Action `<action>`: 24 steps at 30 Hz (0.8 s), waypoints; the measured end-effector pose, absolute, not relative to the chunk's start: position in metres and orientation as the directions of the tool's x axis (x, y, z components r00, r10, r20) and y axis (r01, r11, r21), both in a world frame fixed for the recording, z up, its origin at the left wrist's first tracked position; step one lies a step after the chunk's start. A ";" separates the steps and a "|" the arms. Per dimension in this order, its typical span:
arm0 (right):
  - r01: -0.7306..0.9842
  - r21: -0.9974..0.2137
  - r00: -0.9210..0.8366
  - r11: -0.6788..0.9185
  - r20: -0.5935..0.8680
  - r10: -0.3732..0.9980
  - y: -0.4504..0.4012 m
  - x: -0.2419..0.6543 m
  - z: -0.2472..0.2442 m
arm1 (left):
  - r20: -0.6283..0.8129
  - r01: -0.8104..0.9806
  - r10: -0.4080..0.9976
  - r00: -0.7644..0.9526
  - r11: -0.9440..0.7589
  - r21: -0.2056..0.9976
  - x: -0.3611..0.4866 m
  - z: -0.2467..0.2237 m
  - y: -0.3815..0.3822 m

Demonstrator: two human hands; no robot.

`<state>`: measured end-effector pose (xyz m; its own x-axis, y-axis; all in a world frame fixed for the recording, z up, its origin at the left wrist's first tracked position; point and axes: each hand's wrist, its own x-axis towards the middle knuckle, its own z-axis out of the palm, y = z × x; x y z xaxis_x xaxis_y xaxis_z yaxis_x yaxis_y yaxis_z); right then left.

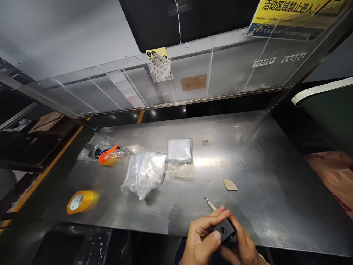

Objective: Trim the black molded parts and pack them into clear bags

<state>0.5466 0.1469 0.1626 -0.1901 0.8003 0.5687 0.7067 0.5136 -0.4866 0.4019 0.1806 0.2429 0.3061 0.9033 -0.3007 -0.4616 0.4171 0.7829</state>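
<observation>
My left hand (202, 235) and my right hand (244, 243) are together at the table's front edge, both closed on a small black block (225, 230) with a round hole in its face. A pointed knife-like tool (210, 203) with a pale handle sticks out just above my fingertips; whether it is held or lies on the table I cannot tell. Beyond my right hand, a beige wedge-shaped piece (230, 185) lies flat on the metal table (261, 206).
A crumpled clear plastic bag (146, 171) and a stack of clear bags (179, 151) lie mid-table. Yellow tape (79, 201) is at the left, with an orange tape dispenser (109, 155) behind it. A transparent shelf (190, 79) spans the back.
</observation>
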 end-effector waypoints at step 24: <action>0.991 -0.099 0.074 -0.085 -0.116 0.990 0.231 0.629 0.015 | 0.028 0.164 0.972 0.234 -0.068 0.984 0.387 0.218 0.156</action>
